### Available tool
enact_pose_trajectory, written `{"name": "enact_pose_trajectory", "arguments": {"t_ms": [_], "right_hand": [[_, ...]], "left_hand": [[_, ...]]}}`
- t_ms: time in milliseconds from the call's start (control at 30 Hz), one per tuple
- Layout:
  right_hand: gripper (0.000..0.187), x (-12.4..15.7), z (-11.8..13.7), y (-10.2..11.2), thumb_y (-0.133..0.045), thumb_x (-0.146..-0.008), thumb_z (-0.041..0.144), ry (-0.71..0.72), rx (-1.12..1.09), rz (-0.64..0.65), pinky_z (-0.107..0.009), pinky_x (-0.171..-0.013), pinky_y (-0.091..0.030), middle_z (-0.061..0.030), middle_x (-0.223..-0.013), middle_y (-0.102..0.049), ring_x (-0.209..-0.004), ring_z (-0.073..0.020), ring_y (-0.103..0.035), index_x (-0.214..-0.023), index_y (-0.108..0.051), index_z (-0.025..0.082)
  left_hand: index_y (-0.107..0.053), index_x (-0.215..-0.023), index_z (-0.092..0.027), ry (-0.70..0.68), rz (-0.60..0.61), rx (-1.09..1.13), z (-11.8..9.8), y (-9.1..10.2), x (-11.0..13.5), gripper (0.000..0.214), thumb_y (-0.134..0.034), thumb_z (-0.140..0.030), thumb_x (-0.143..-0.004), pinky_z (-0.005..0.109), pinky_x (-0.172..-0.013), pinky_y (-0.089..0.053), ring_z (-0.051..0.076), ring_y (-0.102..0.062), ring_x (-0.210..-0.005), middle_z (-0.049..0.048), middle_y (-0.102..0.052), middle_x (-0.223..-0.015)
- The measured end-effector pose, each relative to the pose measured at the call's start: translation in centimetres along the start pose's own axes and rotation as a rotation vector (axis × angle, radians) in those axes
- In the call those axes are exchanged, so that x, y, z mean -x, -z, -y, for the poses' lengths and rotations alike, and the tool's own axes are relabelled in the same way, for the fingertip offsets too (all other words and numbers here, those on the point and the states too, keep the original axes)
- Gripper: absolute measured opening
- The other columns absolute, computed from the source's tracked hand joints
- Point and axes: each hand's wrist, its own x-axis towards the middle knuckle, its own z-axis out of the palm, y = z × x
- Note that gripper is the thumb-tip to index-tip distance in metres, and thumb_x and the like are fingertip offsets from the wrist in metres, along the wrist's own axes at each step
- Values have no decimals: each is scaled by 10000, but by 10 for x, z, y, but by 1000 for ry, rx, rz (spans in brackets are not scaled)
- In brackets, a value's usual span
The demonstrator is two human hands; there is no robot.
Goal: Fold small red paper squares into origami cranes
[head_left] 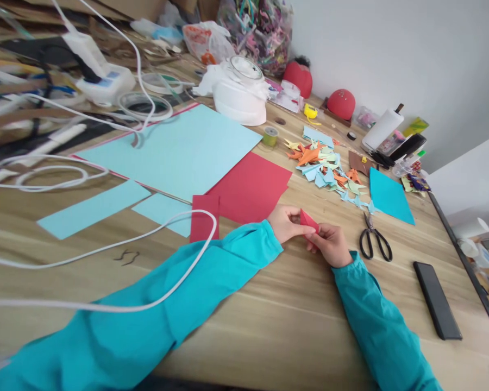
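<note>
Between my two hands is a small piece of folded red paper (308, 221) with a pointed top. My left hand (286, 222) pinches it from the left, thumb across its lower part. From the right, my right hand (330, 243) grips the same piece with thumb and fingers closed; the fingertips behind it are partly hidden. Black-handled scissors (375, 239) lie just right of my right hand. Beyond the hands, red sheets (252, 187) and a narrow red strip (204, 217) rest on the wooden table (269, 320).
Folded paper pieces in several colours (326, 168) are heaped at the back right, near a blue sheet (391, 195). A phone (437, 300) lies at right. Large light-blue sheets (179, 146) are at left. A white cable (183, 293) crosses in front of my left sleeve.
</note>
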Motion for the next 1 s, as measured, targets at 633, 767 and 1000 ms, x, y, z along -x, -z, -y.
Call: {"name": "enact_pose_trajectory", "arguments": {"t_ms": [633, 767, 1000], "right_hand": [[302, 0, 2, -1, -599, -759, 443, 26, -28, -69, -181, -362, -342, 11, -489, -604, -356, -69, -469, -675, -589, 153], [265, -1, 2, -1, -609, -761, 411, 33, -50, -59, -182, -378, -362, 12, -512, -616, -370, -68, -481, -704, -606, 152], [247, -2, 0, -1, -622, -750, 395, 44, -49, -19, -201, -407, -396, -21, -645, -678, -398, -70, -496, -801, -631, 153]], "left_hand": [[-673, -634, -117, 37, -102, 218, -2, -1, -2, 280, -794, -315, -476, 268, -545, -487, 118, -558, -515, 17, -638, -563], [-686, -645, -116, 9, -88, 63, -1, 0, -1, 234, -784, -271, -499, 242, -478, -445, 89, -500, -431, 1, -605, -487], [-616, -571, -115, 36, -213, 345, 6, 2, -9, 281, -802, -294, -459, 215, -454, -456, 77, -525, -417, -17, -585, -488]]}}
